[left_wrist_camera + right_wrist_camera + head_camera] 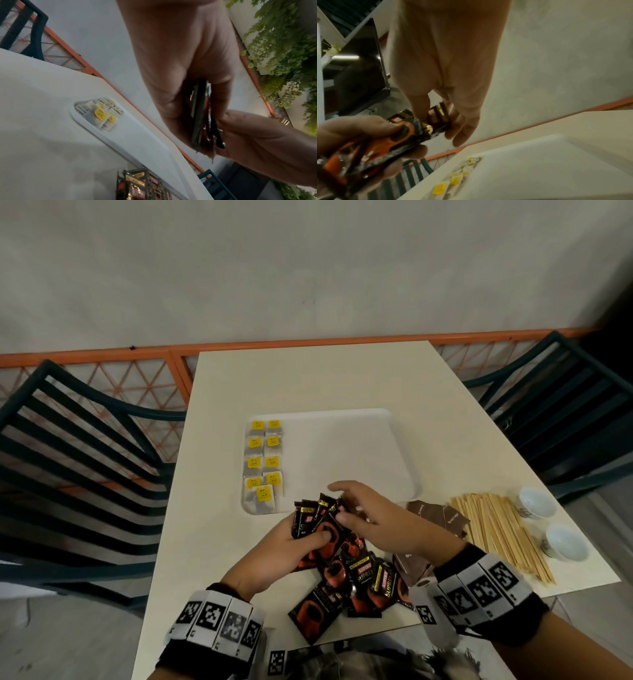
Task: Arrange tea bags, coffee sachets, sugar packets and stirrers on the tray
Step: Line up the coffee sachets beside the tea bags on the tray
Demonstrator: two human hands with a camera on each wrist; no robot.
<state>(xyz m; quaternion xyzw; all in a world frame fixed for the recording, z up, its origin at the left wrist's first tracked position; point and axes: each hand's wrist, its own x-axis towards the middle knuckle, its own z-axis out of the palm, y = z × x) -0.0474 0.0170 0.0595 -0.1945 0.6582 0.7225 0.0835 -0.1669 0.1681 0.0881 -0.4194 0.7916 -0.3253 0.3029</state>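
Gripping a fanned bunch of black-and-red foil coffee sachets [317, 520] just above the near edge of the white rectangular plastic tray [394, 474], the left hand [287, 553] curls its fingers and thumb round them in the head view. The right hand [373, 517] pinches the top of one sachet in that bunch with thumb and forefinger. Paper tea bags with yellow square tags [263, 463] lie in two columns along the tray's left side. More sachets sit in a loose pile [356, 583] on the cream table [342, 378] below the hands. Thin wooden stirrers [496, 532] lie to the right, beside brown sugar packets [435, 517] and two white bowls [548, 522].

From the left wrist, the sachets [199, 115] show edge-on, pressed between thumb and fingers.

From the right wrist, the fingertips [419, 108] close on the sachet tops [436, 117]; the tray [556, 162] lies below.
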